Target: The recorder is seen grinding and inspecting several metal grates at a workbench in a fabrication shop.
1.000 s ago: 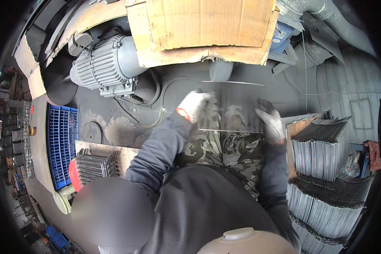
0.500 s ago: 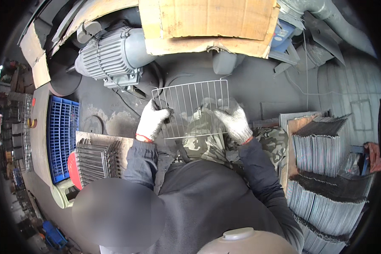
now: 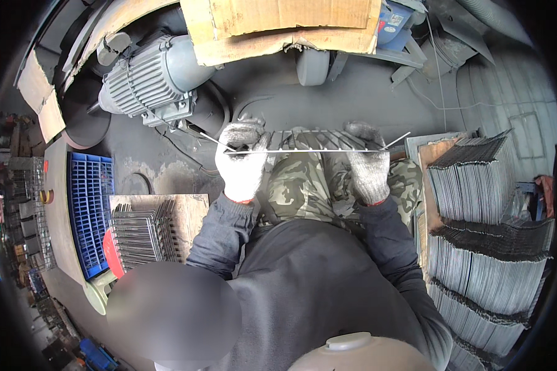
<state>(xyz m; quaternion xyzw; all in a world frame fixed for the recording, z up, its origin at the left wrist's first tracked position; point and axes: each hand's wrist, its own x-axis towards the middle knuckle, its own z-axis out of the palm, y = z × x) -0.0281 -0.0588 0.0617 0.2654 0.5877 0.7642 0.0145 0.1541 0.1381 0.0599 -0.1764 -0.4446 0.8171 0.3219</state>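
Note:
Both my hands wear white knitted gloves with dark, soiled fingers. Between them is a metal wire rack (image 3: 309, 150), now seen almost edge-on as a long bar with short spaced rods and a prong angling out at each end. My left hand (image 3: 241, 159) is closed round its left end, fingers curled over the far side. My right hand (image 3: 368, 162) grips the right end in the same way. The rack is held level above my camouflage trousers (image 3: 297, 185), touching nothing else that I can see.
Stacks of wire racks (image 3: 470, 191) stand at my right. More racks (image 3: 143, 232) lean together on a board at my left, beside a blue plastic grate (image 3: 91, 210). Ahead are a grey electric motor (image 3: 145, 77) and a cardboard sheet (image 3: 291, 18). Thin wire hangs at the far right.
The rack has tipped from face-on to nearly edge-on. Both hands have turned with it, and both have shifted to the right.

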